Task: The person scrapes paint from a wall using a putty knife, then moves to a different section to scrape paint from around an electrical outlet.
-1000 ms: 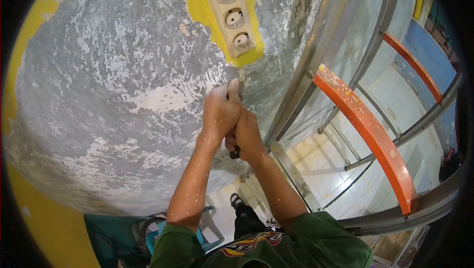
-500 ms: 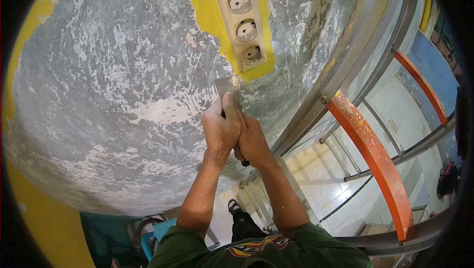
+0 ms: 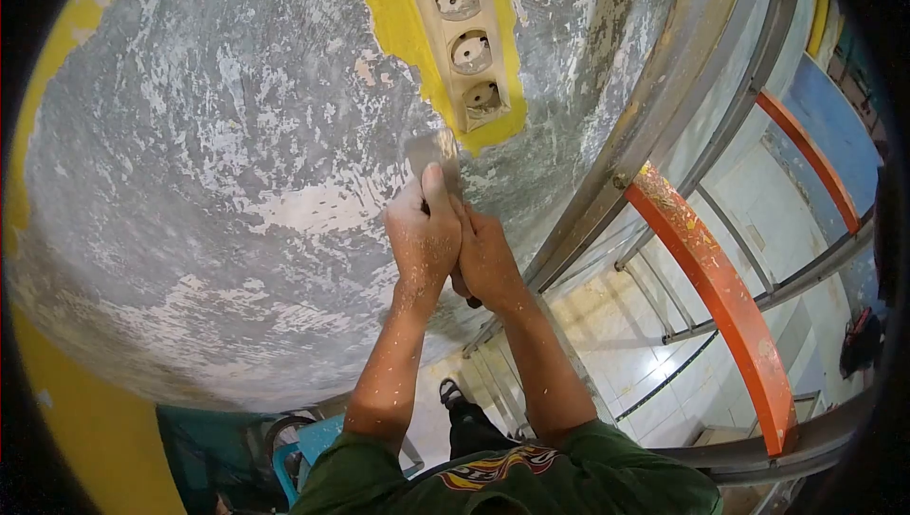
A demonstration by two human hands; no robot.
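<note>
Grey, white-flecked plaster is covering most of the wall before you, with yellow paint bordering the socket strip. Your left hand and right hand are both closing their grip around the scraper, whose blade is lying near the strip's lower end. To the right, an orange step is curving above pale floor tiles. Your green shirt is showing a red-and-yellow print, its lettering unreadable.

Green shirt | chest print: lettering, cut off, illegible | other readable text: none
</note>
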